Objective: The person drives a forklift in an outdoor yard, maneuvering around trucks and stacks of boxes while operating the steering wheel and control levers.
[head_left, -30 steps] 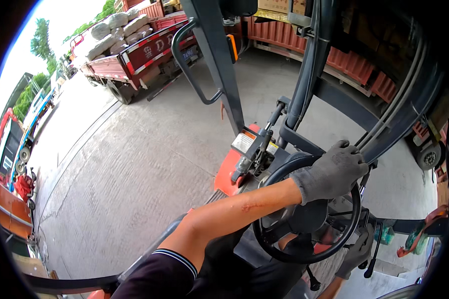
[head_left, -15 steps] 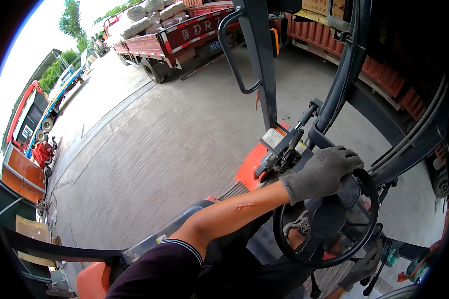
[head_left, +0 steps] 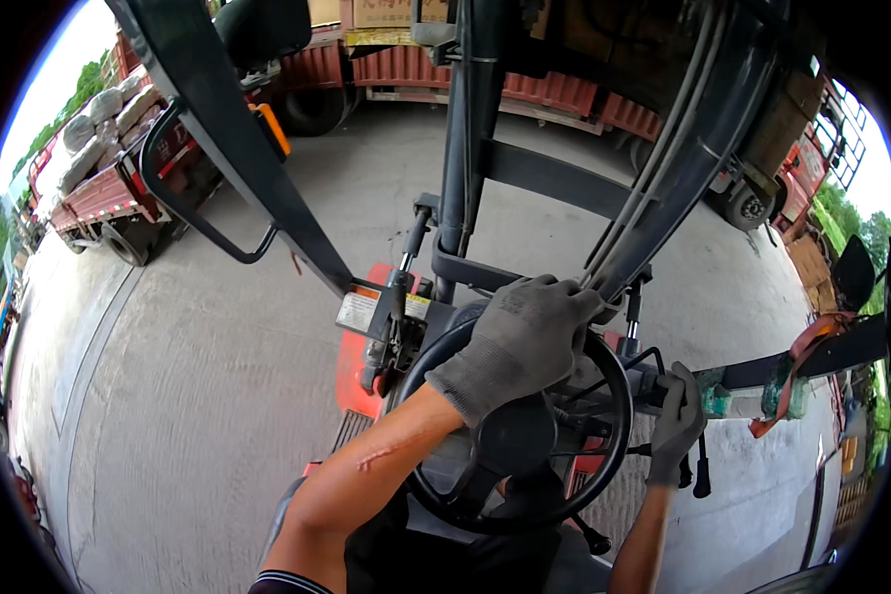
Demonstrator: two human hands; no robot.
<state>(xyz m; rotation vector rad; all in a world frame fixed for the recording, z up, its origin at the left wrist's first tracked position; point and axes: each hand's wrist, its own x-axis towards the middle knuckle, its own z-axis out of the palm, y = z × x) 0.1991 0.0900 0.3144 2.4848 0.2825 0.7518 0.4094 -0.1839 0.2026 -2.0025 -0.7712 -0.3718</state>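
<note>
Wheel (head_left: pixel 515 436): I find it directly under the fingers of my left hand (head_left: pixel 520 342), its hub just below them and its face tilted toward the seat. Those fingers, in a grey glove, are bent together over the upper rim and grip it; their undersides are hidden, so I cannot judge the pressure. The left forearm (head_left: pixel 366 475) crosses the wheel's left side and bears a reddish mark.

Right hand (head_left: pixel 676 426): likewise gloved in grey, it stands to the right of the wheel, apart from its rim. Its fingers point upward, slightly bent; I cannot tell whether they close on anything. Just below them I record a lever (head_left: pixel 702 482) with a black grip. A black knob (head_left: pixel 596 542) sits below the left fingers, past the lower rim.

Left of the left fingers I note a red fender (head_left: pixel 359 376) and, above it, a white label (head_left: pixel 356 311). Ahead of the same fingers rises the dark mast (head_left: pixel 475 148). Farther left stands a sloping post (head_left: pixel 238 148) carrying an orange lamp (head_left: pixel 274 129).

To the right of the right fingers, a reddish strap (head_left: pixel 790 381) hangs over a dark bar (head_left: pixel 861 346). Well beyond the left fingers, at far left, I observe a red truck (head_left: pixel 94 205) loaded with pale sacks (head_left: pixel 81 163), standing on grey paving (head_left: pixel 218 396).
</note>
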